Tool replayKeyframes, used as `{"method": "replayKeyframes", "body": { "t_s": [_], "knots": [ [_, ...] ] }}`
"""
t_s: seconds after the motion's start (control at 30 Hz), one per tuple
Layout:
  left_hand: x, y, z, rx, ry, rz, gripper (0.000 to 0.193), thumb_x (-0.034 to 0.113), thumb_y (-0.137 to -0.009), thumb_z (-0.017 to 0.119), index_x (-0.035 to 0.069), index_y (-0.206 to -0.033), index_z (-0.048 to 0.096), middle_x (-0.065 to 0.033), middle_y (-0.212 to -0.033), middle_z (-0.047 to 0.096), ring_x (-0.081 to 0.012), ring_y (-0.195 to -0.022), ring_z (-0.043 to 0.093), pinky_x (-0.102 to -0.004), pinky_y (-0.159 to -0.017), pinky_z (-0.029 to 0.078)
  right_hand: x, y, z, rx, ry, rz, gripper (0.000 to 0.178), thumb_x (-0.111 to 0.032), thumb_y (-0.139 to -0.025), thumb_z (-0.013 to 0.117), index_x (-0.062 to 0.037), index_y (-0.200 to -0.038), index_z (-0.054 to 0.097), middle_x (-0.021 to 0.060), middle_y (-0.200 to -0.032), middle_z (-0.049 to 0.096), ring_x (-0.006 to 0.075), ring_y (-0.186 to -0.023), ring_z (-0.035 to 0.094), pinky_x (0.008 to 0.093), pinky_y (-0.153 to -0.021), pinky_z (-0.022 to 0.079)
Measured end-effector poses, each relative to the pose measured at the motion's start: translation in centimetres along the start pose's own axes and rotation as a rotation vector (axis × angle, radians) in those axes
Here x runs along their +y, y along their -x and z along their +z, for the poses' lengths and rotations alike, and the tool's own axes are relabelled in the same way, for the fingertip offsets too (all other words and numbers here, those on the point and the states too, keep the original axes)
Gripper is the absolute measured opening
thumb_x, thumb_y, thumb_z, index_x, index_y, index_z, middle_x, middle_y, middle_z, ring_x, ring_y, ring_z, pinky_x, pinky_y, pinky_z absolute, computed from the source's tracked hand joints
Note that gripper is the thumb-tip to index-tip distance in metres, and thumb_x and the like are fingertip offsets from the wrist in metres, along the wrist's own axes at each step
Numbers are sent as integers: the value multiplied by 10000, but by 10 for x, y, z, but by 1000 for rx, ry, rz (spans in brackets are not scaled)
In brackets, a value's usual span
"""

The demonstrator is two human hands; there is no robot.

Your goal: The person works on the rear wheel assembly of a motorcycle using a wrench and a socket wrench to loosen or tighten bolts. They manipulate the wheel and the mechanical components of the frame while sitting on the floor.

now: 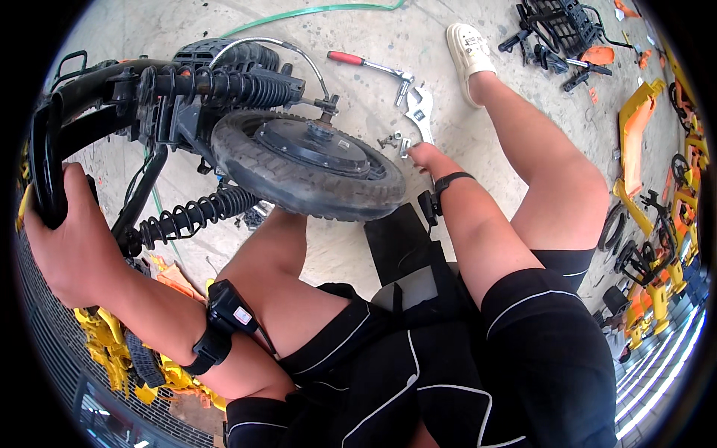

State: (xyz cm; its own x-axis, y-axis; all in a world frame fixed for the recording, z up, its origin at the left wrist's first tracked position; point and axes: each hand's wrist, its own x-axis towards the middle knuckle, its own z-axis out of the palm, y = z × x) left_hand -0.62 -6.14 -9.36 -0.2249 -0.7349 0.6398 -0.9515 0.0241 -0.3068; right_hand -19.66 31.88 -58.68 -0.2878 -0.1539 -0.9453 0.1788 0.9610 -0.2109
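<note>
My left hand (63, 239) is wrapped round a thick black frame tube (48, 164) at the left edge; part of its grip is hidden behind the tube. The tube belongs to a small vehicle with a black-tyred wheel (310, 168), tipped over so the hub faces up. Coil-spring shock absorbers (198, 213) flank the wheel. Right of the tyre, low over the floor, my right hand (424, 155) is closed on the handle of a silver adjustable wrench (420, 110), its jaw pointing away from me. Close by the fingers lie a metal nut (405, 147) and small bolts (387, 140).
A red-handled ratchet wrench (366, 63) lies beyond the wheel. A green hose (314, 10) crosses the far floor. Black parts (564, 37) lie at the far right, with yellow and orange body parts (635, 134) along the right side. More yellow parts (112, 351) are heaped at the lower left.
</note>
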Motion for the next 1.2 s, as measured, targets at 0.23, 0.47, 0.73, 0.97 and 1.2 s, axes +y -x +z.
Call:
{"method": "replayKeyframes", "body": {
  "t_s": [0.23, 0.47, 0.73, 0.97, 1.2],
  "knots": [
    [2, 5, -10, 32, 23, 34, 619, 653, -715, 699, 312, -1232, 698, -30, -1113, 741, -296, -999, 706, -424, -811, 545, -44, 40, -26, 64, 240, -205, 289, -278, -937, 587, -34, -1004, 727, 131, -885, 691, 247, -855, 691, 439, -741, 570],
    [7, 5, -20, 76, 261, 140, 490, 502, -786, 702, 228, -1191, 713, -57, -1059, 742, -278, -944, 709, -415, -789, 557, -175, 165, -94, 47, 135, -572, 249, -167, -917, 577, -28, -1083, 700, 56, -950, 696, 158, -860, 635, 310, -803, 520],
    [-16, 9, -31, 340, 789, 312, 391, 298, -812, 707, 137, -1168, 707, -84, -1141, 702, -316, -1006, 673, -438, -827, 557, -210, 411, -82, 11, 321, -825, 487, -375, -907, 729, 3, -1205, 653, 139, -1093, 697, 211, -1026, 655, 340, -920, 515],
    [-65, 58, -42, 27, 1563, -329, 277, 222, -848, 706, 89, -1090, 724, -54, -938, 742, -213, -829, 704, -360, -754, 549, -197, 382, -29, -167, 590, -810, 884, -475, -730, 846, 103, -1309, 512, 315, -1131, 646, 367, -1085, 664, 406, -914, 524],
    [-71, 125, -2, 94, 1298, -764, 396, 153, -938, 588, -33, -1284, 545, -145, -1284, 597, -215, -1166, 570, -352, -970, 459, -203, 340, -34, -88, 747, -876, 930, -540, -709, 826, 94, -1307, 503, 291, -1120, 662, 398, -1084, 655, 414, -928, 515]
  ]
}}
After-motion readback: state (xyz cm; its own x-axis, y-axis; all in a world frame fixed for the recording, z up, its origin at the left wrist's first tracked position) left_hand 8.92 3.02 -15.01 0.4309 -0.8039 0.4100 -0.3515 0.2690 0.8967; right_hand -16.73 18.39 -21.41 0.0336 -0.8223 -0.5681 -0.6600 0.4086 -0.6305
